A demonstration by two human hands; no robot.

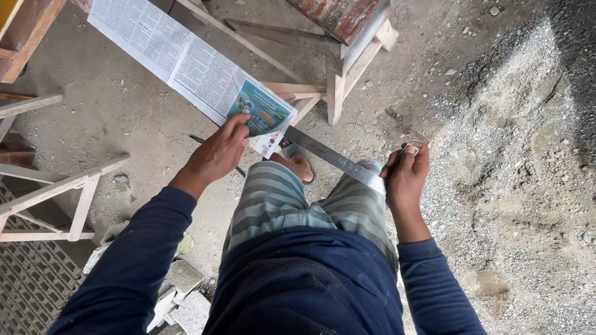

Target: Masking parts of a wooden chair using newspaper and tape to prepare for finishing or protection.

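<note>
Newspaper sheet (181, 56), long and printed, stretches from the far left down toward the person's knees, its near end showing a coloured advert. Their left hand (218, 153) pinches that near corner, fingers closed on the paper. Just right of it, the right hand (405, 172) is wrapped around one end of a flat metal ruler (332, 159), which slants across to touch the sheet's corner, above a wooden trestle (329, 87).

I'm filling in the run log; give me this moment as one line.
left hand: grips folded newspaper by its near end | right hand: holds metal ruler | stance: standing on dirt floor
</note>
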